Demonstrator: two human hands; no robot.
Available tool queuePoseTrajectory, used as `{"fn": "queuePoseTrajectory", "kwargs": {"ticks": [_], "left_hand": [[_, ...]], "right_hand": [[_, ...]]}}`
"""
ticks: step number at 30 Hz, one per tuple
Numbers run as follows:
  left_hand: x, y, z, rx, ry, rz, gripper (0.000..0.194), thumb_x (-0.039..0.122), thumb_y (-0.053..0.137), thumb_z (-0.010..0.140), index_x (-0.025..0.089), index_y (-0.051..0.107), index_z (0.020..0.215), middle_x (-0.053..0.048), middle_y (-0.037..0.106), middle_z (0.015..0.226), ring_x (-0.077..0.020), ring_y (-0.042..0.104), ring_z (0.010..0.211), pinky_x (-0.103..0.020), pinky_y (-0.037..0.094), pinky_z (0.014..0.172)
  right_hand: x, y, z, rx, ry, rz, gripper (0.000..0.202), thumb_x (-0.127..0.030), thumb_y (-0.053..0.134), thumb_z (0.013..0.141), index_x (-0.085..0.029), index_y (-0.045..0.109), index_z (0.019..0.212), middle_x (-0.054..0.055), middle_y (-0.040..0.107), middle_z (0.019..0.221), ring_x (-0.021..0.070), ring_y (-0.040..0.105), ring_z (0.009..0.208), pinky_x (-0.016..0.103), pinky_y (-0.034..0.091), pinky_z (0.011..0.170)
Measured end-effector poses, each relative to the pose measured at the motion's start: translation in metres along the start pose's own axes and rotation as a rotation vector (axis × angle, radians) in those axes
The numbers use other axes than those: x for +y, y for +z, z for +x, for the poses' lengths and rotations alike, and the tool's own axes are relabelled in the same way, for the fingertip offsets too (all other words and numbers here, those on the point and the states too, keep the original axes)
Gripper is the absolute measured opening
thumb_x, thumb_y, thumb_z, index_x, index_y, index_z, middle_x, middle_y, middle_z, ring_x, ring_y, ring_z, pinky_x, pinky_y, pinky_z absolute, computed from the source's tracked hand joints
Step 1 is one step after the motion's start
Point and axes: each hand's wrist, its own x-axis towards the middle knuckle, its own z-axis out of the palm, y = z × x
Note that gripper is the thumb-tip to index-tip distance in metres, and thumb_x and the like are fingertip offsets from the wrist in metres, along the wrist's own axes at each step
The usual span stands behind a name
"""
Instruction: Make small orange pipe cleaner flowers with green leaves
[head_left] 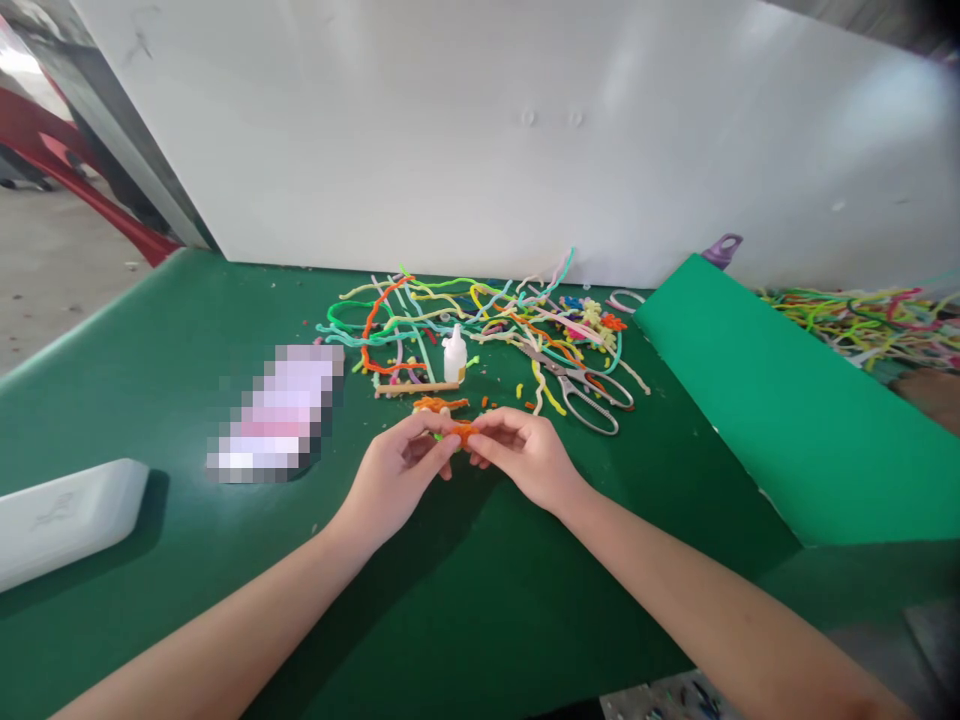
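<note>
Green table, orange piece between left fingers and right fingers

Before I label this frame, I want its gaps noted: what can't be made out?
In the head view:
Orange piece: full shape, partly covered by the left hand and right hand.
Pixelated object: surface details, masked by blocks.
White object: left end, cut off by the picture's edge.
Purple loop: lower part, hidden behind the green panel.
</note>
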Motion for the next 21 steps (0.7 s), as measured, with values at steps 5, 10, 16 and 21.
{"fn": "queuePoseTrajectory", "kwargs": {"ticks": [5, 10, 16, 21], "left_hand": [[0.0038, 0.0007, -0.0006, -0.035, -0.008, -0.020, 0.013, 0.031, 0.057, 0.082, 0.018, 0.057, 0.086, 0.000, 0.059, 0.082, -0.0106, 0.058, 0.058, -0.026, 0.049, 0.063], [0.0049, -0.0002, -0.0008, -0.028, -0.014, 0.030, 0.013, 0.031, 0.057, 0.082, 0.019, 0.059, 0.085, 0.001, 0.061, 0.071, -0.0115, 0.059, 0.059, -0.025, 0.048, 0.063], [0.0019, 0.0002, 0.0004, 0.013, -0.028, 0.034, 0.013, 0.030, 0.058, 0.081, 0.018, 0.061, 0.084, 0.002, 0.062, 0.067, -0.0109, 0.057, 0.056, -0.024, 0.047, 0.060], [0.0052, 0.0020, 0.0007, 0.038, -0.059, 0.009, 0.012, 0.029, 0.062, 0.079, 0.018, 0.063, 0.083, 0.002, 0.062, 0.066, -0.0096, 0.056, 0.055, -0.022, 0.047, 0.059]], "right_hand": [[-0.0027, 0.0007, -0.0002, -0.025, 0.002, 0.025, 0.016, -0.033, 0.066, 0.075, -0.019, 0.062, 0.083, -0.001, 0.063, 0.072, 0.0119, 0.062, 0.063, 0.028, 0.053, 0.065], [-0.0037, 0.0019, 0.0011, -0.019, 0.036, 0.097, 0.020, -0.034, 0.070, 0.071, -0.018, 0.062, 0.079, -0.002, 0.062, 0.069, 0.0111, 0.061, 0.060, 0.028, 0.052, 0.064], [0.0028, 0.0030, 0.0037, -0.009, 0.147, 0.310, 0.022, -0.032, 0.074, 0.067, -0.017, 0.062, 0.079, -0.001, 0.065, 0.069, 0.0106, 0.061, 0.058, 0.027, 0.052, 0.062], [-0.0011, 0.0021, 0.0032, -0.010, 0.167, 0.250, 0.025, -0.039, 0.067, 0.074, -0.016, 0.063, 0.086, 0.000, 0.064, 0.067, 0.0103, 0.061, 0.056, 0.026, 0.051, 0.060]]}}
